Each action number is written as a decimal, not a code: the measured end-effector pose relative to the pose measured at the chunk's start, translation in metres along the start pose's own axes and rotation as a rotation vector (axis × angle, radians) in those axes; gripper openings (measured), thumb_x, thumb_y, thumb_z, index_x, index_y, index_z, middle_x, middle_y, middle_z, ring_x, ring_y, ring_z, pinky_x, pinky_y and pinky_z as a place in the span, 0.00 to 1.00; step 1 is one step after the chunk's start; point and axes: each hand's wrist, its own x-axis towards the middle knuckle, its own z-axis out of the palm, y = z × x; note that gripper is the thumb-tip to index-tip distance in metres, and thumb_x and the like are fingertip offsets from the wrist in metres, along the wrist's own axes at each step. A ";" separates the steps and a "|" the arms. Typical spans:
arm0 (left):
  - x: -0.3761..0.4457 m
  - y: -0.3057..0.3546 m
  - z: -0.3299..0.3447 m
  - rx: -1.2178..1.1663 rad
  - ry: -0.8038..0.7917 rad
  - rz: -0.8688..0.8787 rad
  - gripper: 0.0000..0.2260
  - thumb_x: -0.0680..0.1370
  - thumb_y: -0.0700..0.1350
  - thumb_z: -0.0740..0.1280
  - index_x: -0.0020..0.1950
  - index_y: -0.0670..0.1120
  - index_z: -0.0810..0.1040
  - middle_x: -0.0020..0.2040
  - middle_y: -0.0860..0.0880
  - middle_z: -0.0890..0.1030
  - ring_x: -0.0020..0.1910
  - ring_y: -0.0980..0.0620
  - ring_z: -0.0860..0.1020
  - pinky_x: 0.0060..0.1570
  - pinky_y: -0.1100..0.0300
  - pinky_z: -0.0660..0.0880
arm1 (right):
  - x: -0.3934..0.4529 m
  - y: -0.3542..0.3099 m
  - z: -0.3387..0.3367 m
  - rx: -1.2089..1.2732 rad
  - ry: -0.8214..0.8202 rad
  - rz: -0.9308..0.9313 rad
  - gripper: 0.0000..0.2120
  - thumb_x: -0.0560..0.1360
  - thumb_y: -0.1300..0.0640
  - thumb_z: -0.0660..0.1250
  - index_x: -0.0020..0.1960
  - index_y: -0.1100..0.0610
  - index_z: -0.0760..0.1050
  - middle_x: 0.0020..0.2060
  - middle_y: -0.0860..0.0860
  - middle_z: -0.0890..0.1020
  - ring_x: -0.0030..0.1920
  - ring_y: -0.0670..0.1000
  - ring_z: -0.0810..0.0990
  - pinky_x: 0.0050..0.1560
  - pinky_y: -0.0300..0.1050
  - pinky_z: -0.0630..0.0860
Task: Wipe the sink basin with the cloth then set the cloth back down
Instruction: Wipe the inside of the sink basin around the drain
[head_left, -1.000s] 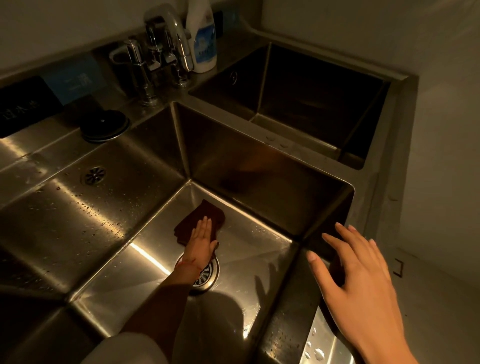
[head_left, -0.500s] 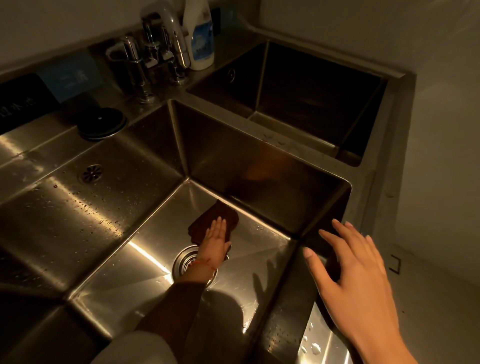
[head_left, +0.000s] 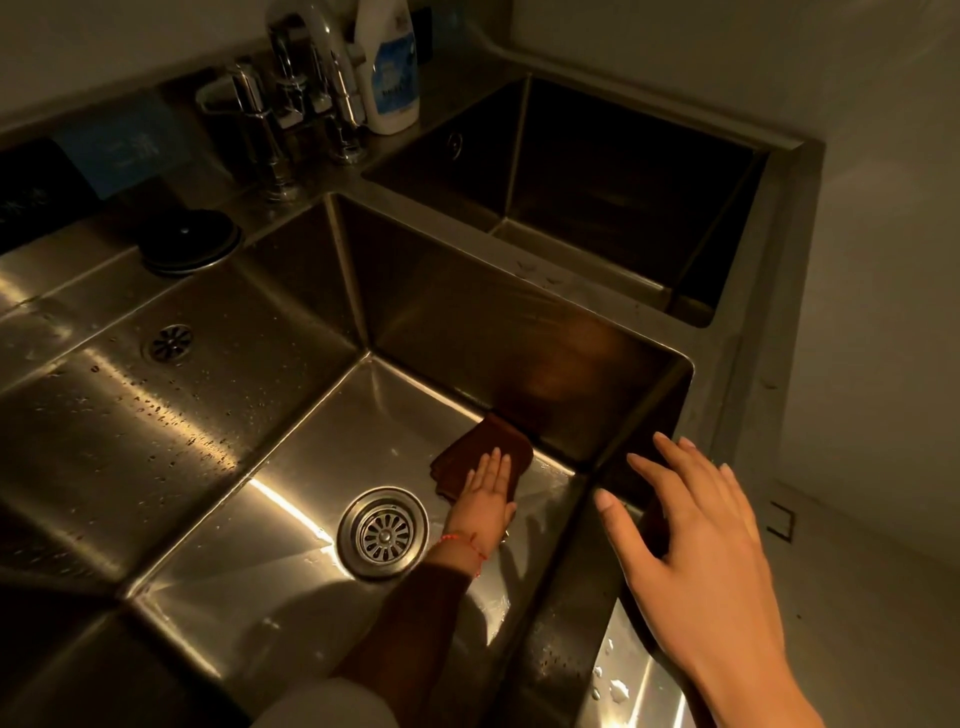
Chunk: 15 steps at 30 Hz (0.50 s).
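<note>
A dark brown folded cloth (head_left: 478, 451) lies flat on the floor of the steel sink basin (head_left: 311, 467), against the far right wall. My left hand (head_left: 488, 493) presses down on it, palm flat and fingers together, reaching down into the basin. A red string is around that wrist. The round drain strainer (head_left: 383, 532) sits just left of this hand. My right hand (head_left: 691, 525) hovers over the basin's right rim with fingers spread, holding nothing.
A second basin (head_left: 597, 197) lies behind to the right. Chrome taps (head_left: 301, 98) and a white bottle (head_left: 387, 67) stand at the back rim. A black round lid (head_left: 189, 240) rests on the left ledge, above an overflow grille (head_left: 170, 342). A wall closes the right side.
My left hand has slid the cloth to the right across the basin floor, from beside the drain to the right wall. The drain is now uncovered. My right hand stayed over the rim.
</note>
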 end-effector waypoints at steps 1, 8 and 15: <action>0.000 0.003 0.002 0.002 -0.005 0.005 0.31 0.82 0.48 0.55 0.78 0.41 0.41 0.79 0.42 0.42 0.79 0.45 0.44 0.77 0.53 0.45 | 0.000 0.000 0.000 0.001 0.000 0.000 0.35 0.67 0.33 0.44 0.68 0.47 0.67 0.72 0.46 0.63 0.74 0.44 0.53 0.73 0.43 0.42; 0.002 0.003 0.006 0.008 -0.021 0.031 0.30 0.83 0.47 0.54 0.79 0.41 0.41 0.79 0.43 0.43 0.79 0.46 0.44 0.77 0.53 0.46 | -0.001 -0.001 -0.001 0.013 -0.001 -0.002 0.35 0.67 0.33 0.45 0.68 0.47 0.67 0.72 0.46 0.64 0.74 0.44 0.53 0.74 0.44 0.43; 0.006 -0.008 0.007 0.048 0.009 0.053 0.28 0.83 0.44 0.51 0.78 0.40 0.41 0.80 0.43 0.44 0.79 0.47 0.46 0.77 0.55 0.48 | 0.000 0.000 0.000 0.016 -0.004 0.000 0.35 0.67 0.33 0.45 0.68 0.47 0.67 0.72 0.45 0.64 0.74 0.44 0.53 0.74 0.44 0.42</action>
